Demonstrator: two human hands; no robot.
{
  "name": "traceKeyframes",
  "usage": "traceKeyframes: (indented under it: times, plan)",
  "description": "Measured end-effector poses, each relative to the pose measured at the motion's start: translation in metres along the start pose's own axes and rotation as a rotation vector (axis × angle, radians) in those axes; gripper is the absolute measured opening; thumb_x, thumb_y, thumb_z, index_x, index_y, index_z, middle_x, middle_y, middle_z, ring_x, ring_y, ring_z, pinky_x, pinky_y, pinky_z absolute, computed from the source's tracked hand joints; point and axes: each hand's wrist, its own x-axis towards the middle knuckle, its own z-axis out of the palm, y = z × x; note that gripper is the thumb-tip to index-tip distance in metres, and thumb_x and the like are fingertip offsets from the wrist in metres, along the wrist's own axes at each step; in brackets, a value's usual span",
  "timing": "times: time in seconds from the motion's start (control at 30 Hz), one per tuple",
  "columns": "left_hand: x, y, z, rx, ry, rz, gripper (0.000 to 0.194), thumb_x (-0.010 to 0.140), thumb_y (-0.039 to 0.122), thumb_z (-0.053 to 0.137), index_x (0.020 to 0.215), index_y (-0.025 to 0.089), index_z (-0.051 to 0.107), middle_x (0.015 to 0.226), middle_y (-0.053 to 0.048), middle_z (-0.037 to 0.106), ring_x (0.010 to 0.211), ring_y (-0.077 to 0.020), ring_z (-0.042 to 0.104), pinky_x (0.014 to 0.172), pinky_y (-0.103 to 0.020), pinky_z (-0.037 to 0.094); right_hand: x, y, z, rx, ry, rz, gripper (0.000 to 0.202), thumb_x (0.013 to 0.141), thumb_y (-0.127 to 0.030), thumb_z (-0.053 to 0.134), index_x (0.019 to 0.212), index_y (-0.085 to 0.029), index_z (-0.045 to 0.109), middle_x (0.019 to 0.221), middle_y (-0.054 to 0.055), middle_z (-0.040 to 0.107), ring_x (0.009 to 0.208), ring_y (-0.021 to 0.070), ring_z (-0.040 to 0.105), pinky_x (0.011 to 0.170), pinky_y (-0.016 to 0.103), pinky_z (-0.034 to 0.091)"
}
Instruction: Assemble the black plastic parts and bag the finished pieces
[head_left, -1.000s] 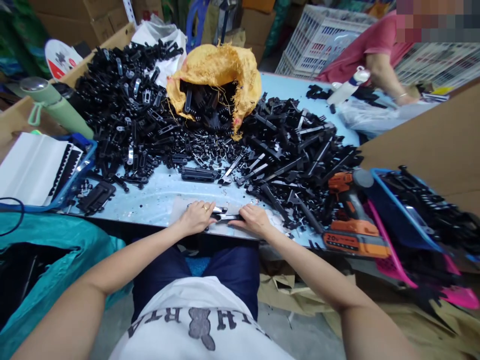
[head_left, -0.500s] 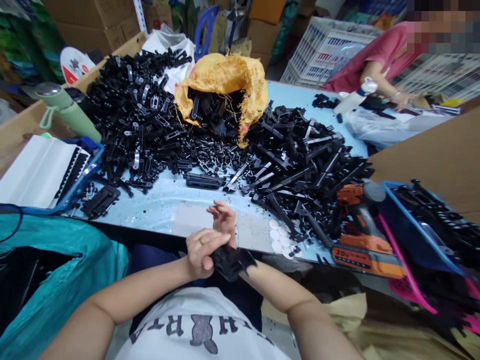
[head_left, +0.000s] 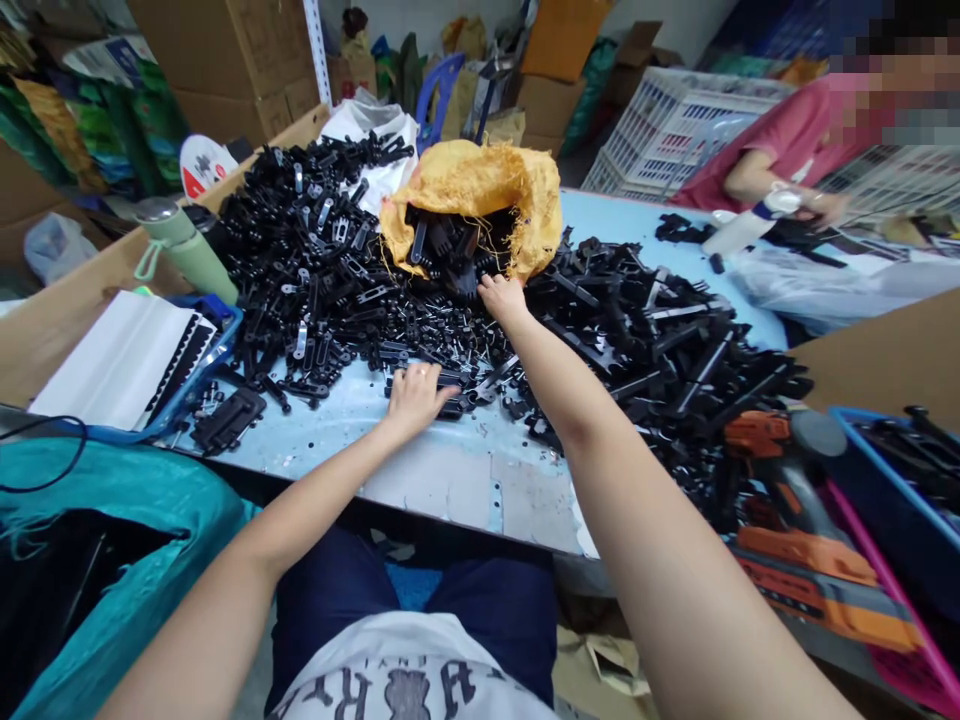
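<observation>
My left hand lies over a long, slotted black plastic part at the near edge of the pile, thumb spread from the fingers. My right hand reaches to the mouth of a frayed yellow woven sack. Its fingers are bent against a black toothed plastic part that sticks out of the sack; the fingertips are partly hidden. Small screws and black pieces lie between the two hands. Long black bars are heaped to the right of my forearm.
An orange cordless drill sits at the right, beside a blue basket of black parts. At the left are a green bottle and a blue tray with white sheets. A co-worker in pink works across the table.
Both hands, together near my lap with a dark black piece, have moved apart and forward. The left is now on the slotted part, the right at the sack. That piece is no longer visible there.
</observation>
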Motion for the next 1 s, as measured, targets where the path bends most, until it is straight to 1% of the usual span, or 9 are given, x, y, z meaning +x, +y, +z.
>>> traceKeyframes:
  times: [0.13, 0.23, 0.3, 0.4, 0.47, 0.6, 0.73, 0.83, 1.0]
  plan:
    - [0.064, -0.013, -0.004, -0.019, 0.012, -0.453, 0.047, 0.086, 0.045, 0.046, 0.108, 0.004, 0.055, 0.105, -0.020, 0.058, 0.103, -0.0299, 0.050, 0.079, -0.036, 0.044, 0.007, 0.021, -0.005, -0.081, -0.010, -0.177, 0.033, 0.088, -0.008, 0.031, 0.109, -0.013, 0.057, 0.123, 0.015, 0.053, 0.105, 0.0242, 0.048, 0.083, 0.037, 0.035]
    - [0.086, -0.024, -0.005, -0.040, -0.015, -0.522, 0.035, 0.084, 0.033, 0.049, 0.100, 0.003, 0.059, 0.104, -0.022, 0.058, 0.104, -0.0321, 0.051, 0.080, -0.039, 0.044, -0.009, 0.031, -0.022, -0.001, 0.040, -0.278, 0.028, 0.087, -0.015, 0.043, 0.112, -0.010, 0.053, 0.110, 0.014, 0.060, 0.103, 0.0228, 0.051, 0.090, 0.038, 0.033]
    - [0.085, -0.031, -0.007, -0.078, 0.093, -0.484, 0.030, 0.083, 0.026, 0.048, 0.101, 0.004, 0.058, 0.106, -0.022, 0.058, 0.106, -0.0321, 0.050, 0.085, -0.043, 0.042, -0.031, 0.026, -0.036, 0.135, 0.148, -0.302, 0.034, 0.086, -0.023, 0.049, 0.116, -0.008, 0.052, 0.105, 0.013, 0.061, 0.104, 0.0230, 0.052, 0.098, 0.040, 0.029]
    - [0.063, -0.035, -0.014, -0.280, 0.448, -0.350, 0.030, 0.084, 0.026, 0.048, 0.108, 0.009, 0.053, 0.112, -0.017, 0.057, 0.110, -0.0268, 0.050, 0.095, -0.043, 0.038, -0.080, -0.002, -0.051, 0.423, 0.357, -0.287, 0.047, 0.089, -0.037, 0.048, 0.128, -0.012, 0.046, 0.115, 0.012, 0.056, 0.110, 0.0236, 0.049, 0.103, 0.043, 0.027]
    - [0.040, -0.030, -0.021, -0.473, 0.581, -0.228, 0.031, 0.086, 0.030, 0.050, 0.111, 0.012, 0.050, 0.110, -0.013, 0.059, 0.103, -0.0212, 0.055, 0.093, -0.037, 0.041, -0.118, -0.028, -0.054, 0.677, 0.423, -0.210, 0.051, 0.090, -0.042, 0.043, 0.135, -0.018, 0.041, 0.115, 0.010, 0.055, 0.106, 0.0226, 0.051, 0.097, 0.041, 0.036]
    - [-0.014, 0.003, -0.040, -0.667, 0.402, -0.063, 0.034, 0.082, 0.040, 0.057, 0.107, 0.016, 0.053, 0.097, -0.007, 0.062, 0.089, -0.0180, 0.059, 0.081, -0.031, 0.047, -0.181, -0.078, -0.042, 1.345, 0.374, 0.052, 0.049, 0.093, -0.047, 0.033, 0.135, -0.025, 0.043, 0.101, 0.006, 0.059, 0.074, 0.0147, 0.058, 0.068, 0.032, 0.052]
    - [-0.054, 0.031, -0.053, -0.702, 0.170, -0.031, 0.033, 0.093, 0.034, 0.038, 0.111, 0.015, 0.057, 0.093, -0.007, 0.061, 0.090, -0.0176, 0.059, 0.082, -0.031, 0.047, -0.215, -0.111, -0.029, 1.761, 0.201, 0.238, 0.052, 0.088, -0.052, 0.040, 0.133, -0.026, 0.046, 0.095, 0.004, 0.061, 0.060, 0.0121, 0.057, 0.049, 0.028, 0.054]
    - [-0.070, 0.034, -0.056, -0.744, 0.139, -0.014, 0.038, 0.094, 0.031, 0.034, 0.121, 0.015, 0.055, 0.090, -0.007, 0.058, 0.086, -0.0156, 0.058, 0.082, -0.030, 0.047, -0.231, -0.119, -0.028, 1.793, 0.172, 0.240, 0.051, 0.087, -0.052, 0.043, 0.132, -0.028, 0.047, 0.105, 0.004, 0.059, 0.062, 0.0109, 0.058, 0.049, 0.026, 0.054]
    - [-0.086, 0.033, -0.057, -0.693, 0.212, 0.020, 0.036, 0.091, 0.030, 0.044, 0.121, 0.016, 0.057, 0.084, -0.004, 0.052, 0.079, -0.0134, 0.055, 0.075, -0.026, 0.047, -0.248, -0.111, -0.034, 1.492, 0.254, -0.024, 0.047, 0.089, -0.046, 0.044, 0.129, -0.024, 0.052, 0.097, 0.005, 0.057, 0.069, 0.0110, 0.055, 0.060, 0.026, 0.053]
